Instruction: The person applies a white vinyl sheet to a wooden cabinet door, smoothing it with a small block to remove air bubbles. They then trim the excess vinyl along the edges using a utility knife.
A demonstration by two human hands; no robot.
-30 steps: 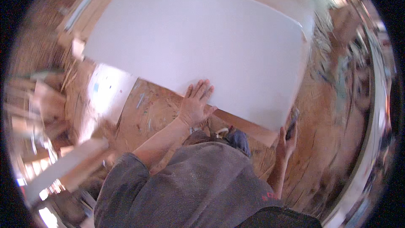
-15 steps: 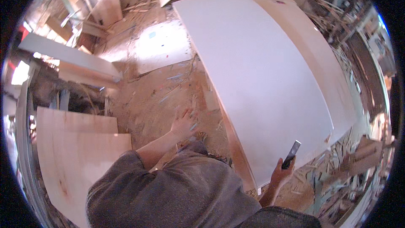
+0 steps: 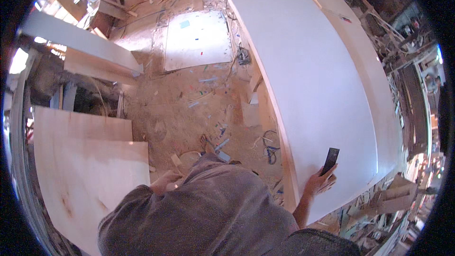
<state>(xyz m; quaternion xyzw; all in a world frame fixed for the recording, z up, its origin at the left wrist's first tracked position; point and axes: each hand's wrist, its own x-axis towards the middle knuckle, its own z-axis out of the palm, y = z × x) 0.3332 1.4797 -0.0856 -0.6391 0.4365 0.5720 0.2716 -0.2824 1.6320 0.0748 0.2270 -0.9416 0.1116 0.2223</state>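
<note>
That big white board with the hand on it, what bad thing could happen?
The white board lies on a bench and the right hand presses a small dark tool near its edge, so the tool might slip off. The floor is strewn with wood scraps and a cable, so a foot could trip. The left hand hangs free beside plywood sheets.

A big flat white board (image 3: 313, 85) lies on a pale wooden bench (image 3: 367, 61). The right hand (image 3: 318, 183) rests on the near corner of the board and holds a small flat black tool (image 3: 330, 160) that points up. The left hand (image 3: 166, 181) is low beside the grey shirt (image 3: 208, 213), near bare plywood sheets (image 3: 90, 170). Sawdust covers the floor (image 3: 189, 109).
</note>
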